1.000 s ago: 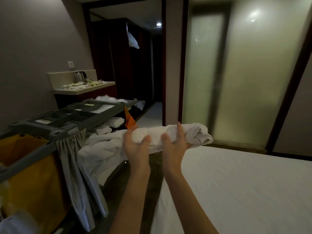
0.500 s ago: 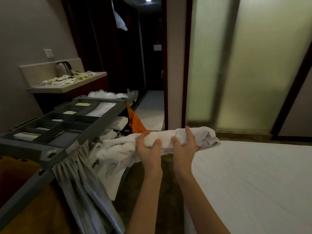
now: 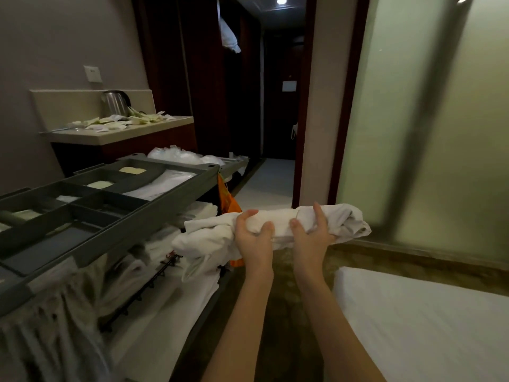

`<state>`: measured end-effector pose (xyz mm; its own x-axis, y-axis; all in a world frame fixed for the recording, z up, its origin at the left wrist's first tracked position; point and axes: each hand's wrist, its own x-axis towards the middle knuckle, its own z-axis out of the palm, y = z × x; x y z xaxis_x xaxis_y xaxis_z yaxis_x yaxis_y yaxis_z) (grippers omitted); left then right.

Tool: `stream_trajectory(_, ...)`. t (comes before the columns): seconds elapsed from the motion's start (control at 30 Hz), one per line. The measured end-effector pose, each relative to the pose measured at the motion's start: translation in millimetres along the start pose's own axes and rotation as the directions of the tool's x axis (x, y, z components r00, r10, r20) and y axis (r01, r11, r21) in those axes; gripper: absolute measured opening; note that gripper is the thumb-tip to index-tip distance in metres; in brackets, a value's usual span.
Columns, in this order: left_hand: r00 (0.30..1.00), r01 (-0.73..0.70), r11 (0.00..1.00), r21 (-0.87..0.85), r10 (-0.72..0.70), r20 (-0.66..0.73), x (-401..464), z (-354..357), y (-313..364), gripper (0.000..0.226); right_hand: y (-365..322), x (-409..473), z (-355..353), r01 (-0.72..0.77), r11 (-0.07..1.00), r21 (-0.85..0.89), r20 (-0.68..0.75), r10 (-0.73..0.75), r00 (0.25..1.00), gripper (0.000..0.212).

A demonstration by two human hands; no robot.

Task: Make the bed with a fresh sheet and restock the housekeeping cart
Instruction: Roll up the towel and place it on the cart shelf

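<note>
Evidently, left hand [image 3: 254, 241] and right hand [image 3: 311, 235] each grip the rolled white cloth bundle [image 3: 278, 226] at mid-frame, level between grey housekeeping cart [image 3: 110, 213] and white-sheeted bed [image 3: 429, 321], probably for shelving.

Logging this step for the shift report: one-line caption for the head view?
Both hands, left hand and right hand, grip a rolled white sheet between housekeeping cart and bed.

The bundle [image 3: 286, 224] is white. The cart [image 3: 154, 208] at nine o'clock is grey, its curtain [image 3: 49, 334] grey, a bag [image 3: 228, 202] orange. The bed [image 3: 429, 321] at four o'clock is white. The glass [image 3: 440, 119] is pale green.
</note>
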<state>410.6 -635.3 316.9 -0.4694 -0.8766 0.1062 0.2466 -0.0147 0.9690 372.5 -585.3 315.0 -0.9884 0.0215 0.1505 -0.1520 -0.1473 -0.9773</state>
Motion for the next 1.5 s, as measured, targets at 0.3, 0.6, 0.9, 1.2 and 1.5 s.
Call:
stream_trajectory(0.3,0.985,-0.146,0.988,0.043,0.141,0.095,107,8,-190,0.023,182,75,51,0.064,0.997,0.046,0.002,-0.064,0.998,0.054)
stream_trajectory(0.6,0.956,-0.293,0.955,0.046,0.292,0.034,163,-37,-368,0.028,361,83,92,0.105,0.988,0.111,0.105,-0.117,0.988,0.054)
stream_trajectory(0.9,0.929,-0.299,0.952,0.060,0.305,-0.211,176,-90,-403,0.032,419,64,141,0.026,0.963,0.267,0.285,-0.104,0.953,0.057)
stream_trajectory(1.2,0.733,-0.446,0.809,0.383,0.576,-0.362,154,-179,-389,0.029,436,-12,183,-0.267,0.856,0.442,0.580,-0.046,0.813,0.058)
stream_trajectory(1.5,0.649,-0.524,0.711,0.469,0.690,-0.321,166,-226,-374,0.026,427,-45,217,-0.363,0.785,0.501,0.655,-0.070,0.753,0.058)
